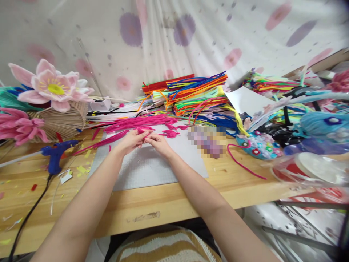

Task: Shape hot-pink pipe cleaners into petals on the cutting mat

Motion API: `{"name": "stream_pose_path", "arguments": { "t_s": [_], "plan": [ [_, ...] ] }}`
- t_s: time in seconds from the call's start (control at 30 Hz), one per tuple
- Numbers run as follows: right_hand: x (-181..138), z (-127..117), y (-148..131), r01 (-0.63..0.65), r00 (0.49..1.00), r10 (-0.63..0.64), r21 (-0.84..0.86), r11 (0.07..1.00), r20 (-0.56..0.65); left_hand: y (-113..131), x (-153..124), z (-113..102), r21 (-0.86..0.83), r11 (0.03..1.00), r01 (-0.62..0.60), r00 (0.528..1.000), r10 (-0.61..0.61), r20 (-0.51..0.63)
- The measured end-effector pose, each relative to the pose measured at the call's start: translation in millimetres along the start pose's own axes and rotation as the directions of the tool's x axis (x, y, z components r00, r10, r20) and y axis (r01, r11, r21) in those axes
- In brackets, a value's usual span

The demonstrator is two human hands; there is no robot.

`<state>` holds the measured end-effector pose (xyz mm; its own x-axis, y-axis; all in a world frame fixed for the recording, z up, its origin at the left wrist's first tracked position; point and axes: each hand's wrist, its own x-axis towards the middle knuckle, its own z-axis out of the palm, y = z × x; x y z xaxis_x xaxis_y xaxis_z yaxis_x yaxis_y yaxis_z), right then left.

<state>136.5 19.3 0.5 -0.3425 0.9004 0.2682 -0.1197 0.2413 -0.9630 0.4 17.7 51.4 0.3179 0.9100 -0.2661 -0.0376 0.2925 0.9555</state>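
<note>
My left hand (132,141) and my right hand (159,142) meet over a grey cutting mat (147,167) on the wooden table (152,207). Both pinch a short bent piece of pink pipe cleaner (143,130) between their fingertips. Just beyond the hands lies a loose bundle of pink pipe cleaners (141,122). Small folded pink pieces (171,133) rest on the mat to the right of my fingers.
A blue glue gun (56,155) with a black cord lies at the left. Pink paper flowers (50,85) stand at far left. Stacks of coloured pipe cleaners (196,92) fill the back. A clear plastic container (311,169) and a blue decorated object (257,147) sit at right.
</note>
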Motion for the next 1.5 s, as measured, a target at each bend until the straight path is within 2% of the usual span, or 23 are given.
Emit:
{"name": "stream_pose_path", "arguments": {
  "t_s": [0.13,0.27,0.43,0.53,0.63,0.77,0.9,1.03,1.13,1.23,1.37,1.43,1.5],
  "plan": [
    [-0.7,2.6,-3.2,0.131,0.991,-0.131,-0.07,0.989,0.002,2.9,-2.5,-8.3,0.044,0.998,0.04,0.997,-0.043,0.066],
    [-1.2,4.4,-1.6,0.193,0.981,-0.194,-0.104,0.976,0.007,3.6,-3.7,-11.0,0.067,0.997,0.047,0.996,-0.051,0.072],
    [-0.8,1.7,-2.2,0.168,0.986,-0.17,-0.151,0.974,0.002,2.6,-1.2,-5.8,0.074,0.997,0.02,1.0,-0.021,0.019],
    [0.9,-2.5,-3.1,0.183,0.982,-0.186,-0.115,0.976,-0.022,-0.3,0.2,0.1,-0.035,0.999,0.016,1.0,-0.017,-0.016],
    [2.6,-4.8,-2.5,0.181,0.982,-0.185,-0.091,0.979,-0.043,-3.1,1.4,5.6,-0.149,0.988,0.032,0.999,-0.033,-0.001],
    [3.7,-2.5,-2.1,0.138,0.983,-0.15,-0.106,0.985,-0.111,-1.6,4.1,9.4,-0.267,0.958,0.103,0.993,-0.116,-0.032],
    [4.4,-1.2,-4.0,0.096,0.98,-0.121,-0.156,0.983,-0.158,3.1,6.6,10.0,-0.331,0.92,0.21,0.975,-0.22,0.007],
    [5.7,-7.0,-2.7,0.113,0.984,-0.13,-0.135,0.984,-0.125,1.9,7.8,12.5,-0.334,0.922,0.194,0.981,-0.19,0.044],
    [7.0,-12.8,2.2,0.099,0.988,-0.11,-0.107,0.989,-0.107,-1.1,8.2,13.7,-0.295,0.949,0.114,0.993,-0.113,0.019],
    [7.9,-17.3,8.9,0.088,0.994,-0.094,-0.105,0.991,-0.051,-2.1,8.3,10.6,-0.2,0.98,0.016,0.997,-0.031,-0.075],
    [8.5,-21.2,16.3,0.035,0.999,-0.037,-0.156,0.987,-0.006,-2.8,9.0,3.6,0.002,0.994,-0.108,0.97,0.105,-0.221],
    [8.4,-22.1,18.2,0.02,0.999,-0.025,-0.206,0.978,-0.021,-4.7,10.5,1.2,0.098,0.986,-0.132,0.948,0.154,-0.278],
    [8.0,-22.3,19.0,0.039,0.998,-0.048,-0.248,0.968,-0.028,-6.9,12.2,-0.6,0.161,0.981,-0.105,0.941,0.15,-0.304]
  ]
}}
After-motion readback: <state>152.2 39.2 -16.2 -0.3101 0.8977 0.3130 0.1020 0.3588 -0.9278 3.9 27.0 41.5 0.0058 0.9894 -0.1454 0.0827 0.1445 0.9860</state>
